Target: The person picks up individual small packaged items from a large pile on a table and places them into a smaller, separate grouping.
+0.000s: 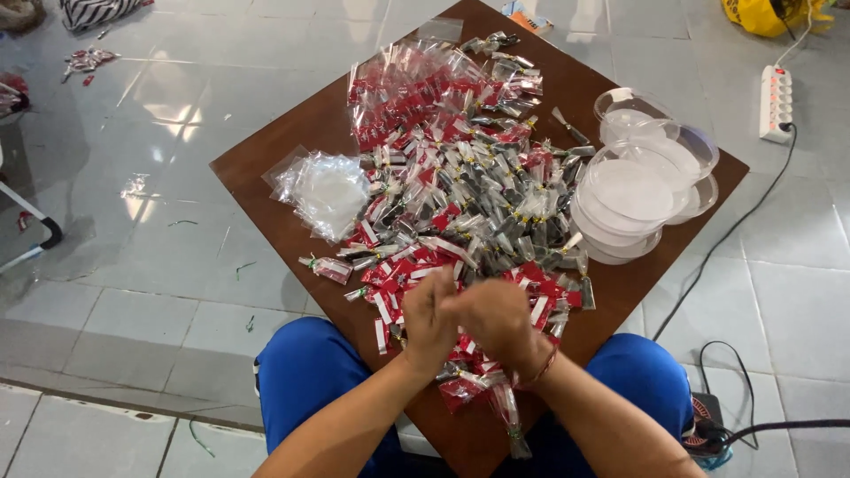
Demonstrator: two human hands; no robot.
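Both hands met over the near corner of the brown wooden tabletop (266, 177): the left hand (429, 323) and right hand (498, 320) had fingers curled together, blurred, so what they gripped could not be told, above the heap of small clear red-labelled packets (460, 186)

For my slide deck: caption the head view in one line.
Left hand and right hand meet over a heap of small tied cellophane packets on a brown table, beside stacked clear plastic bowls.
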